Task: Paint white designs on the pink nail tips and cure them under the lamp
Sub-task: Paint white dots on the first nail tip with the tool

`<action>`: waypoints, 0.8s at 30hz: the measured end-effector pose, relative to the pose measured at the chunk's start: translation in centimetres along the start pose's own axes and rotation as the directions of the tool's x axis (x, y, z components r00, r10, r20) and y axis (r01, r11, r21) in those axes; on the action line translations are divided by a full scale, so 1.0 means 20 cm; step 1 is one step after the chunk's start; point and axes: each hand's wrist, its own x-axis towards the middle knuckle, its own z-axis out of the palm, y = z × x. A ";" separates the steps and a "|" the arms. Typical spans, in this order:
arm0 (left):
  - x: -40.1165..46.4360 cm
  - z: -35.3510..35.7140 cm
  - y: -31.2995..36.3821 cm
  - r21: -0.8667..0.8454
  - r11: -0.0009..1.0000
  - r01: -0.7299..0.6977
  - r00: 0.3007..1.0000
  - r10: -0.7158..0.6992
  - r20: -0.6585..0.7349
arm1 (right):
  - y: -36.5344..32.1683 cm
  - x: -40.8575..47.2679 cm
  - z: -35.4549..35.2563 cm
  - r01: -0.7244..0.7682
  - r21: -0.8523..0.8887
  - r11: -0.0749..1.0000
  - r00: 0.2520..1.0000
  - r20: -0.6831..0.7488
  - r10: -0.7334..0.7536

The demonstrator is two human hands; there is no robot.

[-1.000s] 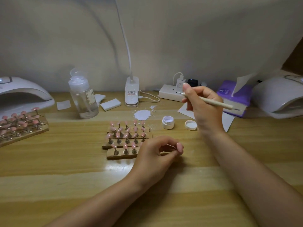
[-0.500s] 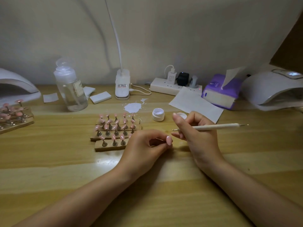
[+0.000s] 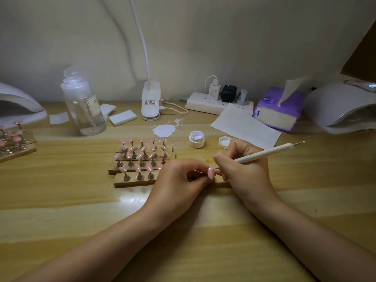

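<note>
1. Pink and glossy, one small oval nail tip [image 3: 211,173] sits at the centre of the frame, pinched between the curled thumb and fingers of the left hand [image 3: 179,180], which rests on the pale wooden tabletop [image 3: 61,200].
2. The right hand [image 3: 242,167], just right of centre, grips a slim white dotting pen [image 3: 264,153] with its fingers curled round the shaft; the pen's fine metal point touches the upper edge of the held nail tip, and its far end points toward the right edge of the frame.
3. Left of the hands, stepped wooden strips [image 3: 142,167] carry rows of more pink nail tips on small metal stands [image 3: 140,153].
4. Above these lies a splash of white gel [image 3: 163,130] on the table, with a small open white jar [image 3: 197,139] and its round white lid [image 3: 224,142] to the right of it.
5. At the far right stands a white dome-shaped curing lamp [image 3: 341,106]; a second white lamp [image 3: 18,104] shows at the left edge, with another wooden rack of pink tips [image 3: 16,143] below it.
6. Along the back, from left to right: a clear plastic pump bottle [image 3: 84,104], a white clip lamp base with a bent neck [image 3: 150,102], a white power strip with plugs [image 3: 215,102], a white sheet of paper [image 3: 244,125] and a purple tissue pack [image 3: 278,110].
</note>
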 end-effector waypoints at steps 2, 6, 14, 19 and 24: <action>0.00 0.00 0.00 0.004 1.000 -0.004 1.000 0.004 -0.001 | 0.00 0.00 0.00 0.002 -0.005 1.000 1.000 0.002 -0.002; 0.00 0.00 -0.01 0.011 1.000 -0.007 1.000 0.007 0.003 | -0.01 0.00 0.00 0.008 0.000 1.000 1.000 0.005 -0.008; 0.00 0.00 -0.01 0.022 0.999 -0.023 1.000 0.023 0.004 | 0.00 0.00 0.00 0.014 0.006 1.000 1.000 0.016 -0.014; 0.00 0.00 -0.01 0.019 1.000 -0.018 1.000 0.018 0.001 | 0.01 0.01 0.00 0.014 0.021 1.000 1.000 0.021 -0.014; 0.00 0.00 -0.01 0.033 0.999 -0.019 1.000 0.019 0.006 | 0.00 0.01 0.00 0.021 0.024 0.999 0.999 0.026 -0.022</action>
